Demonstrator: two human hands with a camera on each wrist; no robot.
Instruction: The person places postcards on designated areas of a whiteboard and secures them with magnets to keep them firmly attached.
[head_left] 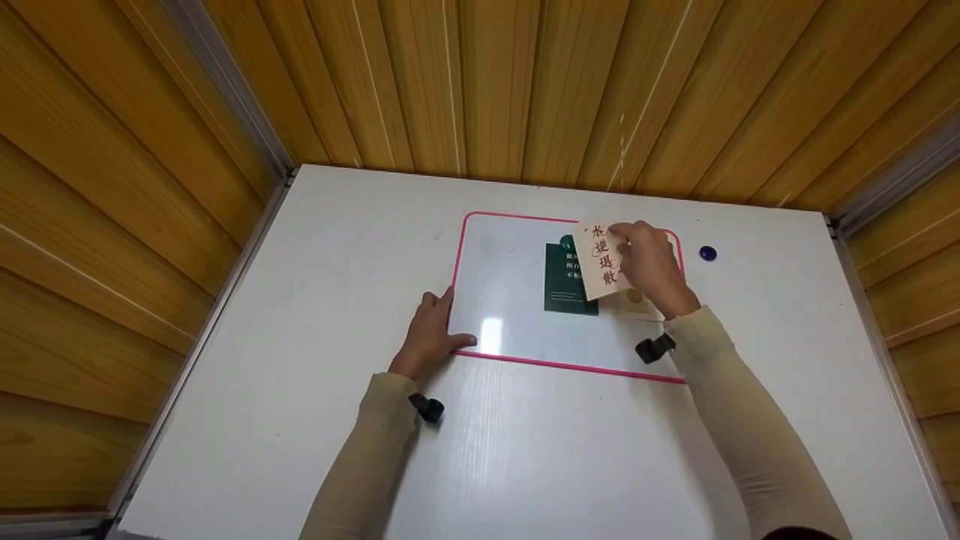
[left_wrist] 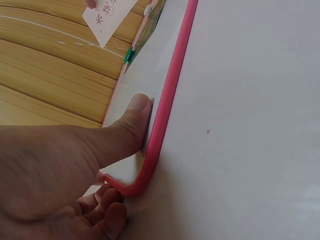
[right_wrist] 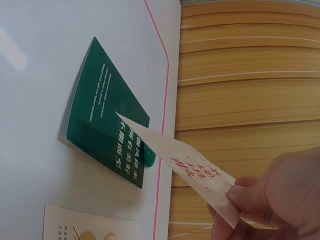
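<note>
A whiteboard [head_left: 499, 281] with a pink rim lies on the white table. My left hand [head_left: 431, 330] grips its near left corner, thumb over the face and fingers curled at the rim in the left wrist view. Between thumb and fingers, my right hand [head_left: 649, 262] pinches a cream card [right_wrist: 187, 167] with red characters, raised and tilted over the board. Under it, partly covered in the head view, is a dark green card [right_wrist: 107, 110] with white print, a green round magnet [right_wrist: 149, 156] at its top edge. Beside that lies another cream card [right_wrist: 90, 227] with a yellowish picture.
A purple round magnet [head_left: 708, 253] sits on the table [head_left: 225, 405] just right of the board. Wood-look panels [head_left: 495, 90] stand behind the table and along both sides. Each wrist carries a small black camera.
</note>
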